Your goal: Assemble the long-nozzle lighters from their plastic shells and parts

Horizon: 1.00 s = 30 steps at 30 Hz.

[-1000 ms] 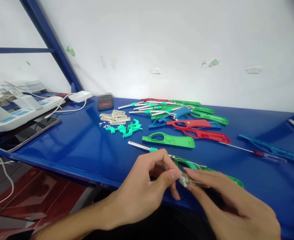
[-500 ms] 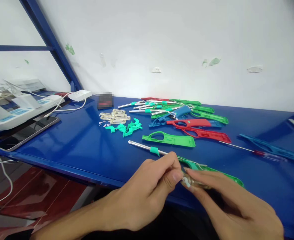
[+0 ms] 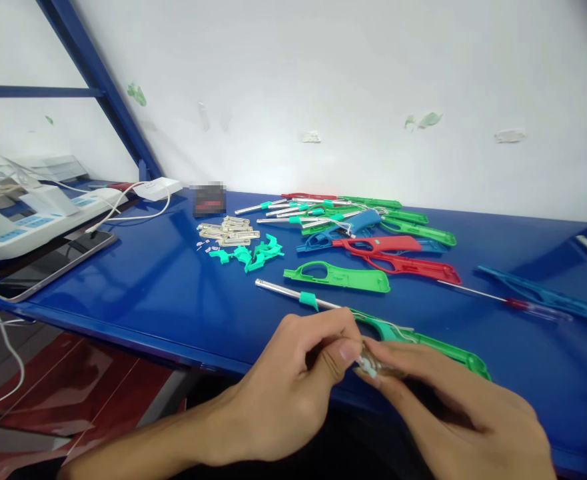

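Observation:
My right hand (image 3: 463, 407) holds a small translucent lighter fuel tank (image 3: 387, 371) between thumb and fingers, near the table's front edge. A whitish piece (image 3: 368, 367) shows at the tank's left end. There my left hand (image 3: 293, 387) is closed in a pinch of thumb and forefinger; whatever sits between those fingertips is hidden. Just behind both hands lies an open green lighter shell half (image 3: 456, 353), with a metal tube (image 3: 278, 291) and a teal trigger piece (image 3: 308, 299) reaching out to the left. A light-green shell half (image 3: 358, 280) rests farther back.
Loose teal triggers (image 3: 246, 257) and a pile of clear tanks (image 3: 228, 231) lie left of centre. Red shell halves (image 3: 413, 267), a screwdriver (image 3: 533, 310) and a blue shell half (image 3: 548, 293) are to the right. A phone (image 3: 48, 267) and power strip (image 3: 53, 223) occupy the left.
Both hands have shifted slightly left with the fuel tank. My left thumb and forefinger still pinch at its end, and the parts on the table stay put.

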{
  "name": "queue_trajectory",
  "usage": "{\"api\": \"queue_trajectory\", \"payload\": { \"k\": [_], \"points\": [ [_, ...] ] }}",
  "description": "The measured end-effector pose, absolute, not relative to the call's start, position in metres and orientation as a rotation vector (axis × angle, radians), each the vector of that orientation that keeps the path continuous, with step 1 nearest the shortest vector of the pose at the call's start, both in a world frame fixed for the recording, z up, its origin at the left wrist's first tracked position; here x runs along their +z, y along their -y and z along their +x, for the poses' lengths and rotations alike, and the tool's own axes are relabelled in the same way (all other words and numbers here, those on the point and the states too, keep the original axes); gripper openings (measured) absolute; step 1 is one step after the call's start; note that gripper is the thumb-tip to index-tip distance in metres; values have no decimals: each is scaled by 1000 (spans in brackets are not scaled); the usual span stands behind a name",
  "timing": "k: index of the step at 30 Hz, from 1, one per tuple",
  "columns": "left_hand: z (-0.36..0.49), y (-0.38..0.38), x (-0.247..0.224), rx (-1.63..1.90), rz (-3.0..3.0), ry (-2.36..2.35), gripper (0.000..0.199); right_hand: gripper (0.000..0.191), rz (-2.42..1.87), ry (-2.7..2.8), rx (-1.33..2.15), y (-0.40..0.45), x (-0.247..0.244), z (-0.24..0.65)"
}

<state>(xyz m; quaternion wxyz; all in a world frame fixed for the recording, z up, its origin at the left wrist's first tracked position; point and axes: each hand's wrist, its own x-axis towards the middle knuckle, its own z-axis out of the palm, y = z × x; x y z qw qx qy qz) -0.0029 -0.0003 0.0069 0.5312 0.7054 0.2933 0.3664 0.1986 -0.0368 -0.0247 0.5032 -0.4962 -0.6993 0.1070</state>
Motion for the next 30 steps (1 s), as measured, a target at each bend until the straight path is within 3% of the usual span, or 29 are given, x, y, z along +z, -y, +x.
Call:
{"api": "queue_trajectory", "payload": {
  "k": [7, 16, 30],
  "points": [
    [-1, 2, 5, 945, 1797, -712, 29, 19, -1177, 1684, 281, 36, -27, 200],
    [-1, 2, 3, 944, 1783, -765, 37, 9, -1187, 1726, 177, 37, -26, 199],
    [-7, 1, 2, 771, 1456, -785, 45, 12, -1172, 1736, 207, 40, -18, 199]
  ]
}}
